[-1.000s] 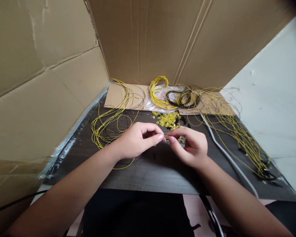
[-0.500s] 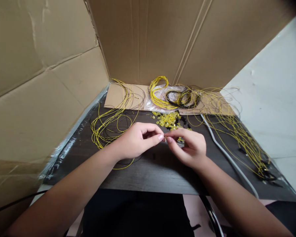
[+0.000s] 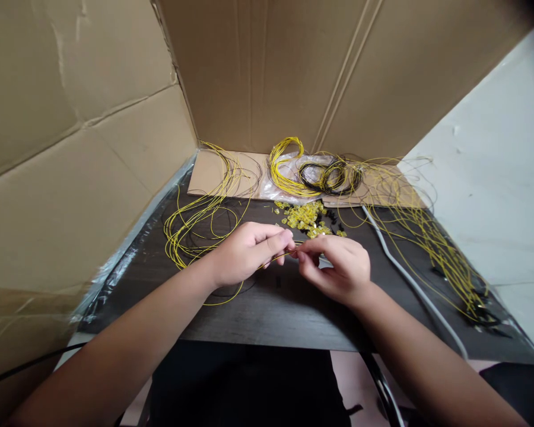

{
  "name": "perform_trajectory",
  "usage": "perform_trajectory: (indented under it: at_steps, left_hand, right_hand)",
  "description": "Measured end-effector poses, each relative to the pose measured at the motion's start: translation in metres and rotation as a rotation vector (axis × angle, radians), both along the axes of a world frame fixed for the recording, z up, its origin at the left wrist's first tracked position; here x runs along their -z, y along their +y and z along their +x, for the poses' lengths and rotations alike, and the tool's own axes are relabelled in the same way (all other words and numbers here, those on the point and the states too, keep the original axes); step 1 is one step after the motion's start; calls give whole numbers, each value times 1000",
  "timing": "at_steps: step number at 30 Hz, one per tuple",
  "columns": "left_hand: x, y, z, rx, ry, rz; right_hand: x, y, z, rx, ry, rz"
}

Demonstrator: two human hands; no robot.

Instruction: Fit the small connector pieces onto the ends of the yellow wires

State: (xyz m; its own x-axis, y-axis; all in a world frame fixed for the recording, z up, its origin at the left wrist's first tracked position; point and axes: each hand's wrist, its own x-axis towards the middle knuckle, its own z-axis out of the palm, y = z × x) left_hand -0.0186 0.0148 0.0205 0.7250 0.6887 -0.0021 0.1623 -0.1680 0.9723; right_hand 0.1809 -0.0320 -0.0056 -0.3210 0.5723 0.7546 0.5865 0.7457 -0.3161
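Thin yellow wire [image 3: 277, 257] runs between my two hands over the middle of the dark table. My left hand [image 3: 253, 252] is closed, thumb pressed on the fingers, with the wire passing under it. My right hand [image 3: 336, 261] pinches the wire at thumb and fingertips, close to the left fingers. Whether a small part sits at the wire's end is hidden by the fingers. Just beyond the hands lies a pile of small clear yellow pieces [image 3: 303, 216] with small black pieces [image 3: 332, 217] beside it.
Loose yellow wires [image 3: 182, 228] spread at the left. Yellow coiled wire [image 3: 276, 172] and a black coil [image 3: 333, 178] lie on plastic and cardboard at the back. More wires [image 3: 445, 255] with black ends and a grey cable [image 3: 396, 267] are at right. Cardboard walls [image 3: 276, 71] enclose the back and left.
My fingertips have shifted grip and parted slightly. A stretch of yellow wire now shows between the hands, where earlier the tips met around something small.
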Motion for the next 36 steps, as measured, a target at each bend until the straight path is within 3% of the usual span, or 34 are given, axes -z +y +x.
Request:
perform_trajectory:
  at_steps: [20, 30, 36]
  left_hand:
    - [2, -2, 2, -31, 48, 149]
    - [-1, -3, 0, -28, 35, 142]
    - [-2, -3, 0, -15, 19, 126]
  right_hand:
    - [1, 0, 1, 14, -5, 26]
    - [3, 1, 5, -139, 278, -265]
    - [5, 5, 3, -228, 330, -405]
